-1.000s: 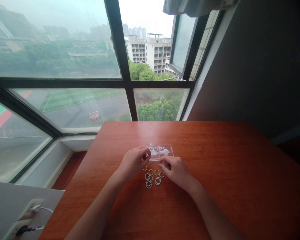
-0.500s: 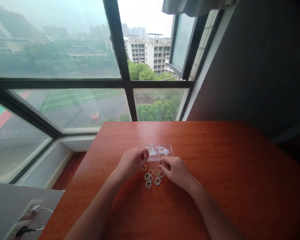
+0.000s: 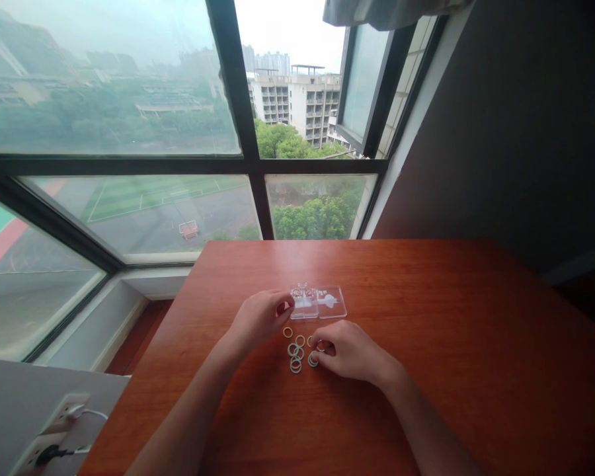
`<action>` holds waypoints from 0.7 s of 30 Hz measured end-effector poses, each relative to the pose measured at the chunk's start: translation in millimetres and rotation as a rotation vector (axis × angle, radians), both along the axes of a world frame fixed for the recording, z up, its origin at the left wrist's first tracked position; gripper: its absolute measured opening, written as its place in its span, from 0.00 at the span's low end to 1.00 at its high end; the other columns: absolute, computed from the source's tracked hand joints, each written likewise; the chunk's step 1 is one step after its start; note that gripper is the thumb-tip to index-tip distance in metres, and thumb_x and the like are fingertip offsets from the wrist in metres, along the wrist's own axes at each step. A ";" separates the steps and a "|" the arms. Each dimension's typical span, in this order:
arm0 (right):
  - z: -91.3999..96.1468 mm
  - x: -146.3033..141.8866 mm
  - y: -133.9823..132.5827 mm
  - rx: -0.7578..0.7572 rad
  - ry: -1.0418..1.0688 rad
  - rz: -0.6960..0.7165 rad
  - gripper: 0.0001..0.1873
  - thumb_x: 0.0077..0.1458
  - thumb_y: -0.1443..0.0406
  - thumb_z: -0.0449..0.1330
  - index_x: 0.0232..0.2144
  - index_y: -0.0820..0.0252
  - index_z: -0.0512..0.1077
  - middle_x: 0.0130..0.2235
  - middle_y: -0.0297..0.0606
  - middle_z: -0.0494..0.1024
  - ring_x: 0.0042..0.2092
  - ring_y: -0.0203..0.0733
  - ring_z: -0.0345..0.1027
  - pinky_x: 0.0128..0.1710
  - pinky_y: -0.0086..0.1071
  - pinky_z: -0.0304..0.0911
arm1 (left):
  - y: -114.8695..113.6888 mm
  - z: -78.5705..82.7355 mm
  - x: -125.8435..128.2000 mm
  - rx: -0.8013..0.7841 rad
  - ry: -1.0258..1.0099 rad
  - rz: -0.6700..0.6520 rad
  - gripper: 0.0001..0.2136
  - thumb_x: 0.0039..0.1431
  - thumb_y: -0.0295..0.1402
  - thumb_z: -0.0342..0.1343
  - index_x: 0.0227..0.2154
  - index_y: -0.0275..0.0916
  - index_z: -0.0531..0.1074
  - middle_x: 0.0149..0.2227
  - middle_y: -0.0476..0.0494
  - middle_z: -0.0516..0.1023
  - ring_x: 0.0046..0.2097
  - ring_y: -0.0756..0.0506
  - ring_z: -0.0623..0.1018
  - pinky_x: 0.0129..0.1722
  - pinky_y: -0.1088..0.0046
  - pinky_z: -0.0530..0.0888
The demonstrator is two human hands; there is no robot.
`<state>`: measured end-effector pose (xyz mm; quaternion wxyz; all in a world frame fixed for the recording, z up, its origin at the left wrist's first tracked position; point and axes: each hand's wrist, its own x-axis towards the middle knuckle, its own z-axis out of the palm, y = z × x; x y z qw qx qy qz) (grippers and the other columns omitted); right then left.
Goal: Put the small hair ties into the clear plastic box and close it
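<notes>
A clear plastic box [image 3: 303,313] lies on the table with its hinged lid [image 3: 338,305] folded out to the right. Several small rings sit inside its far part. My left hand [image 3: 262,317] is at the box's left edge, its fingers curled against it. Just in front of the box, pale and greenish rings [image 3: 296,365] lie loose on the tabletop, some overlapping. Over the right side of these rings hovers my right hand [image 3: 347,347], thumb and forefinger a little apart. Its fingertips are by a ring pair [image 3: 311,361] and partly hide other rings.
The reddish wooden table [image 3: 426,297] reaches to a window frame [image 3: 255,162] at the back. Down at the left, plugs sit in wall sockets [image 3: 62,420]. A dark wall [image 3: 500,132] rises on the right.
My right hand has moved down and slightly left, from beside the lid to over the rings. My left hand stays at the box.
</notes>
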<state>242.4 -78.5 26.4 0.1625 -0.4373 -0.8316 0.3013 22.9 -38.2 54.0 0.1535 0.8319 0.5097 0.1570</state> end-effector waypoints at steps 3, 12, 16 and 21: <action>1.2 -0.2 -1.0 0.016 -0.014 0.013 0.05 0.50 0.65 0.62 0.32 0.54 0.77 0.26 0.29 0.77 0.27 0.32 0.66 0.28 0.24 0.52 | -1.0 0.8 2.5 -0.021 0.037 -0.019 0.06 0.57 0.30 0.51 0.27 0.40 0.73 0.27 0.49 0.76 0.27 0.51 0.70 0.27 0.77 0.59; 0.5 -0.6 -1.1 0.036 -0.042 0.029 0.05 0.50 0.67 0.62 0.31 0.53 0.77 0.25 0.29 0.77 0.27 0.33 0.65 0.27 0.25 0.49 | -3.5 -7.6 4.9 -0.128 0.107 -0.016 0.07 0.56 0.33 0.53 0.31 0.43 0.76 0.25 0.48 0.76 0.25 0.49 0.71 0.26 0.77 0.57; 0.3 -1.0 -0.9 0.026 -0.037 0.032 0.05 0.50 0.68 0.61 0.30 0.54 0.77 0.26 0.30 0.77 0.27 0.33 0.66 0.27 0.25 0.50 | -1.2 -11.2 3.7 -0.087 0.101 -0.015 0.07 0.55 0.30 0.52 0.28 0.41 0.75 0.24 0.48 0.75 0.25 0.50 0.70 0.26 0.77 0.57; 0.5 -2.4 -0.7 0.037 -0.047 0.022 0.06 0.49 0.69 0.60 0.29 0.53 0.77 0.26 0.29 0.77 0.27 0.33 0.66 0.27 0.25 0.50 | 1.2 -11.2 4.0 -0.042 0.042 0.005 0.07 0.56 0.29 0.51 0.29 0.41 0.75 0.26 0.48 0.77 0.27 0.50 0.72 0.28 0.77 0.59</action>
